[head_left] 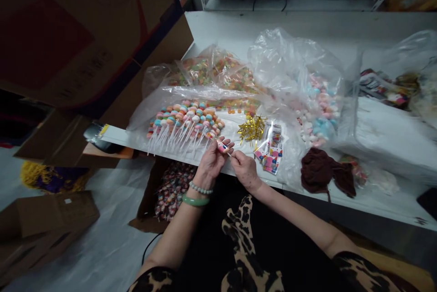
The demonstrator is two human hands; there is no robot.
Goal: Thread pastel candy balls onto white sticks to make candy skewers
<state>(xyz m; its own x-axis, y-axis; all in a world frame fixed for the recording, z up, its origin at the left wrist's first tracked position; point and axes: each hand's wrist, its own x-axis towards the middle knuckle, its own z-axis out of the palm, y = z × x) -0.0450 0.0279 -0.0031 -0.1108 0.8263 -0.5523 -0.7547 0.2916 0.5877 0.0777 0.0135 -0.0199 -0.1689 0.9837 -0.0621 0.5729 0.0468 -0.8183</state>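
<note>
Near the table's front edge my left hand [211, 161] holds a small wrapped candy [222, 146] in a printed wrapper, its fingers curled under it. Just to the right, my right hand [244, 170] is closed, fingertips pinching the thin end below the candy. Behind my left hand lie several striped candy lollipops [187, 121] with white sticks pointing toward me. Gold twist ties [251, 129] sit in a pile right of them. Printed clear wrappers [272, 153] lie beside the ties, at the right of my right hand.
Clear bags of gummy candy [218, 73] and pastel candy [322, 110] lie behind. A dark brown cloth [317, 171] is at the right. Below the table stands an open box of wrapped candies [172, 192]. A large carton [78, 32] fills the upper left.
</note>
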